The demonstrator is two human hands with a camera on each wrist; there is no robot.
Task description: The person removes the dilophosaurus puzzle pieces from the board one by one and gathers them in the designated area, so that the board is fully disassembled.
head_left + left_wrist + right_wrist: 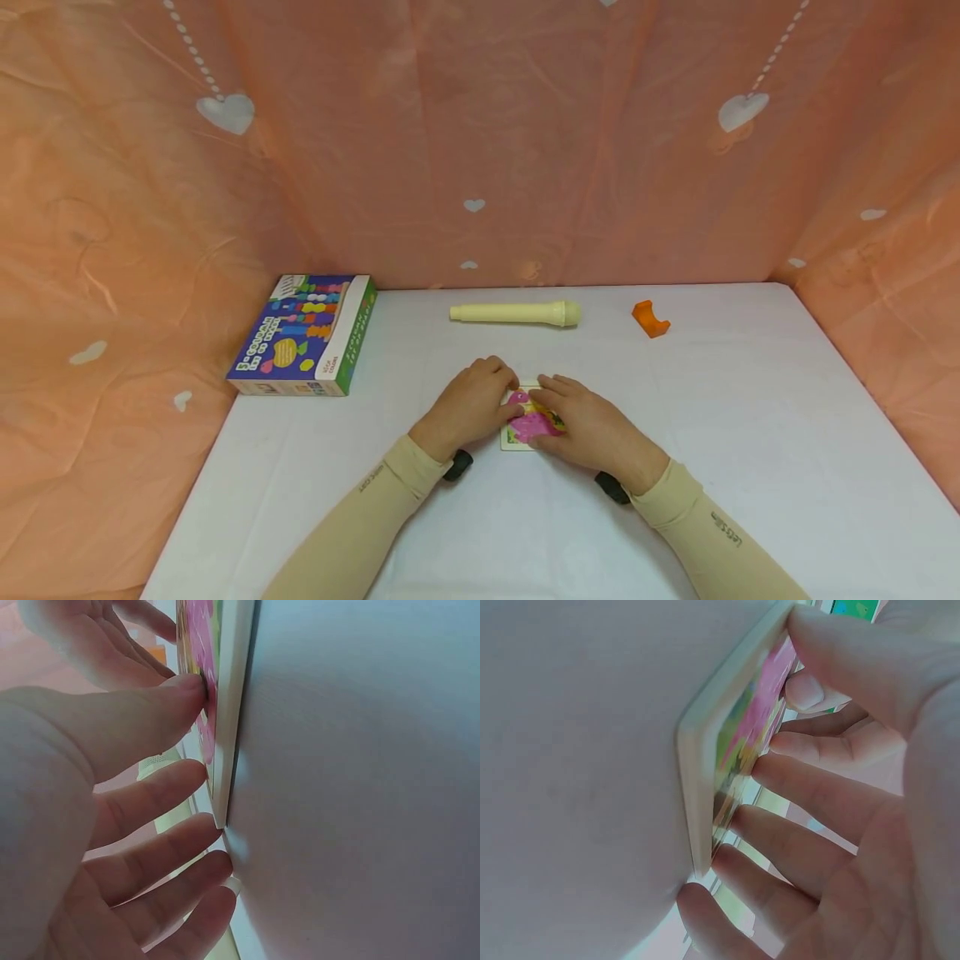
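Observation:
A small square picture board (513, 445) with a pale rim and a pink animal on it lies flat on the white table, between the two hands. My left hand (471, 403) is at its left side, thumb resting on the picture and fingertips by the far left corner. From the other side my right hand (594, 423) reaches over the board, its thumb at the near edge. In the right wrist view its fingers (795, 840) are spread fairly straight along the board's side. Part of the picture is hidden under the hands.
A blue, white and green toy box (300, 337) lies at the back left. Behind the board is a pale yellow microphone-shaped stick (510, 313), with an orange curved block (650, 319) to its right. An orange-pink cloth (570, 150) with hearts hangs around the table.

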